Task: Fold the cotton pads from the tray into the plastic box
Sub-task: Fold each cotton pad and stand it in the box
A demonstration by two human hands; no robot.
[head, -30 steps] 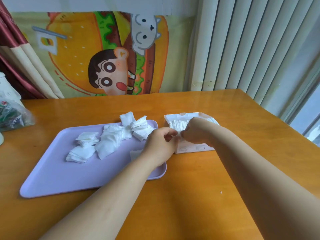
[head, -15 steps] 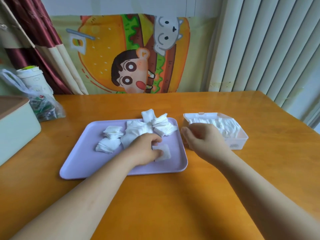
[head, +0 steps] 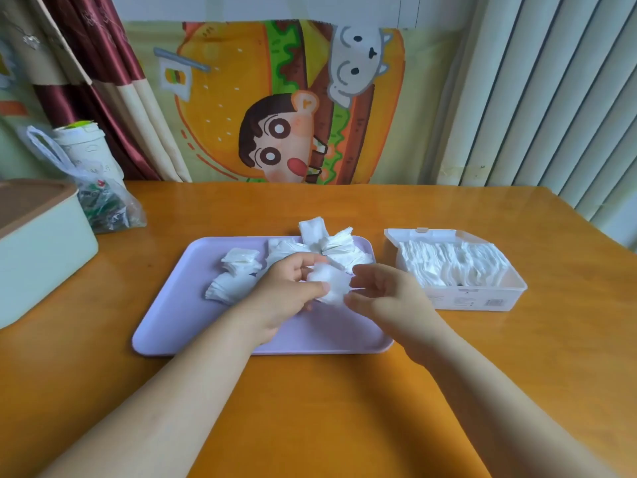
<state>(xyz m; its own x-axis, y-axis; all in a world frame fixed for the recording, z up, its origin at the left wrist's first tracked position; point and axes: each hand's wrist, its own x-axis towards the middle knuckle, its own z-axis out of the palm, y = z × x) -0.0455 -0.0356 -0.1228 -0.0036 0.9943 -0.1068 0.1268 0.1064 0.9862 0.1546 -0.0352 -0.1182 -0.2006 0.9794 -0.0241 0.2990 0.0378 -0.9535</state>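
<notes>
A lilac tray (head: 179, 305) lies on the wooden table, with a loose heap of white cotton pads (head: 238, 267) on its far half. Above the tray's middle, my left hand (head: 286, 291) pinches one white cotton pad (head: 329, 284) between thumb and fingers. My right hand (head: 382, 298) is at the pad's right edge with curled fingers touching it. To the right of the tray stands the clear plastic box (head: 482, 300), open, with rows of folded pads (head: 451, 263) inside.
A pale green box with a brown lid (head: 38, 243) sits at the left table edge. Behind it are a plastic bag (head: 103, 205) and a white cup (head: 86, 146). Curtains and blinds hang behind the table.
My left hand has lifted a pad off the tray. My right hand came left from beside the plastic box to meet it.
</notes>
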